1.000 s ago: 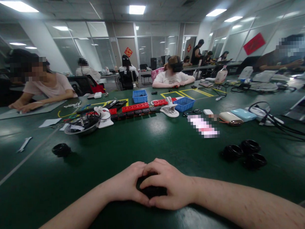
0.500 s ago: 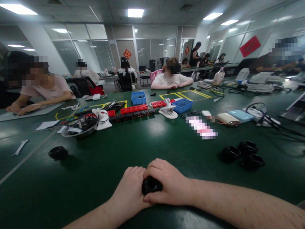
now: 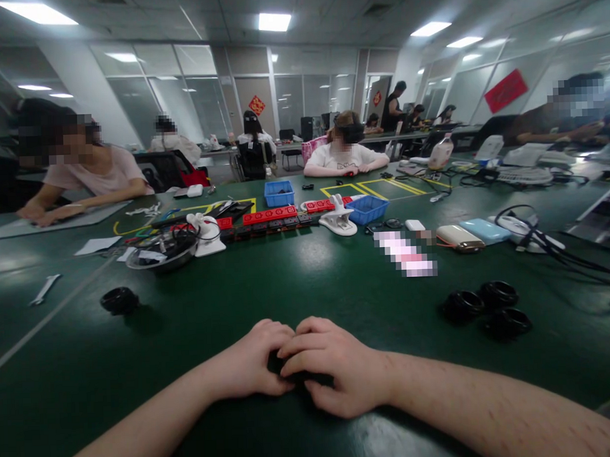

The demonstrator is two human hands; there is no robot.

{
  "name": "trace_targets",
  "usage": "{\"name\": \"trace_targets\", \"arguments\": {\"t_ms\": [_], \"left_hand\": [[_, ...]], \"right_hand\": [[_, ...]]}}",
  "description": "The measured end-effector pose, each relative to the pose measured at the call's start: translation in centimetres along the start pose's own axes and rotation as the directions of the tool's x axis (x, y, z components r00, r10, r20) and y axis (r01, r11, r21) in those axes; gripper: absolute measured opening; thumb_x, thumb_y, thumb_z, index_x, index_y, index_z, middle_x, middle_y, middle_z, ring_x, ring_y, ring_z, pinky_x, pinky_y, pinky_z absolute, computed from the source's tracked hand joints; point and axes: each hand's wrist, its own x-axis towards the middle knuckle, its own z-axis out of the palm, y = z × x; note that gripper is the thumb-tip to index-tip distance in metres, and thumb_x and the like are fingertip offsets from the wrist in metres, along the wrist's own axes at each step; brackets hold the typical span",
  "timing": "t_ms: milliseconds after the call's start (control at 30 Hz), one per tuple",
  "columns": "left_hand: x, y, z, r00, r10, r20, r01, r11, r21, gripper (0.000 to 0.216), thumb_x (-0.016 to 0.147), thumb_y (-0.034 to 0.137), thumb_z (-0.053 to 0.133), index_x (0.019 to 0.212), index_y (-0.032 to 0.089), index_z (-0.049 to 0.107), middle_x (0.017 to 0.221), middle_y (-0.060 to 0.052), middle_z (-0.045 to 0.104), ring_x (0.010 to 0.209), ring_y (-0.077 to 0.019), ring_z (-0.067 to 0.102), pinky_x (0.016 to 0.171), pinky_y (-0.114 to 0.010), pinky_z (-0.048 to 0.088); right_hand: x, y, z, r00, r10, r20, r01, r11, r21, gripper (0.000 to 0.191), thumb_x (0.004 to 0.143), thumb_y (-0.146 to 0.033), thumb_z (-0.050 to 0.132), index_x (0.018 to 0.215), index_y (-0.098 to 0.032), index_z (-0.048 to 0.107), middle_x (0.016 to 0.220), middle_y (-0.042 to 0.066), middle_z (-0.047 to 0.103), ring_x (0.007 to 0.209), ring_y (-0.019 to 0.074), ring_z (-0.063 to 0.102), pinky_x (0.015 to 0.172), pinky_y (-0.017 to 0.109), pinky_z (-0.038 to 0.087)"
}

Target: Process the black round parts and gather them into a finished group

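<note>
My left hand [image 3: 252, 360] and my right hand [image 3: 334, 367] meet at the front middle of the table, both closed, with fingers curled around a black ring-shaped fitting [image 3: 305, 376]. Only a dark sliver of it shows between my fingers. My right fingers lie across its top and touch my left fingertips, while the right thumb rests on the near side. Similar black fittings lie apart on the table: one [image 3: 119, 300] to the left, and a group of three [image 3: 464, 305] to the right.
Across the green table [image 3: 317, 288] run red and black power strips [image 3: 269, 216], a white clip stand [image 3: 338, 221], a blue bin [image 3: 367, 209] and a metal bowl [image 3: 161, 260]. A wrench [image 3: 45, 289] lies at left. Power banks [image 3: 460, 238] and cables are at right. Several people sit around.
My left hand has shifted left and turned, its thumb now showing. The right fingers have spread over the black fitting, whose open top is now covered.
</note>
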Motion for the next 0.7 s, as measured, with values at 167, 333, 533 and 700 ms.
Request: {"name": "trace_targets", "arguments": {"t_ms": [167, 333, 533, 700], "left_hand": [[0.0, -0.2, 0.3, 0.999, -0.04, -0.016, 0.04, 0.999, -0.028, 0.05, 0.061, 0.017, 0.067, 0.109, 0.023, 0.054, 0.096, 0.001, 0.06, 0.092, -0.0222, 0.055, 0.088, -0.035, 0.04], [0.0, -0.7, 0.8, 0.997, -0.078, 0.007, 0.079, 0.995, -0.055, 0.076, 0.061, 0.018, 0.068, 0.13, 0.027, 0.036, 0.124, -0.002, 0.052, 0.117, -0.0297, 0.043, 0.107, -0.048, 0.017], [0.0, -0.9, 1.0, 0.998, -0.064, -0.027, 0.062, 0.995, -0.074, 0.075, 0.062, 0.02, 0.068, 0.13, 0.024, 0.036, 0.133, -0.005, 0.044, 0.123, -0.03, 0.038, 0.108, -0.046, 0.018], [0.1, -0.5, 1.6, 0.983, -0.108, -0.151, 0.11, 0.994, 0.0, 0.077, 0.055, 0.043, 0.077, 0.121, 0.023, 0.043, 0.124, -0.007, 0.051, 0.114, -0.0312, 0.045, 0.105, -0.052, 0.02]], "right_hand": [[0.1, 0.1, -0.1, 0.999, 0.028, 0.043, -0.028, 1.0, 0.012, 0.027, 0.073, -0.018, 0.054, 0.099, -0.015, 0.059, 0.109, 0.006, 0.06, 0.103, 0.0165, 0.051, 0.093, 0.032, 0.036], [0.1, 0.3, 0.0, 0.997, 0.051, 0.065, -0.052, 0.999, 0.012, 0.024, 0.077, -0.023, 0.057, 0.1, -0.016, 0.058, 0.11, 0.007, 0.059, 0.11, 0.0179, 0.047, 0.094, 0.033, 0.035], [0.0, 0.5, 0.5, 0.996, 0.083, 0.018, -0.083, 0.996, 0.025, 0.024, 0.077, -0.025, 0.06, 0.099, -0.014, 0.057, 0.107, 0.009, 0.057, 0.11, 0.0183, 0.047, 0.097, 0.032, 0.034], [-0.1, -0.1, 0.4, 0.973, 0.179, -0.146, -0.187, 0.981, -0.043, 0.046, 0.073, -0.039, 0.064, 0.11, -0.016, 0.051, 0.112, 0.01, 0.055, 0.1, 0.0212, 0.049, 0.086, 0.036, 0.04]]}}
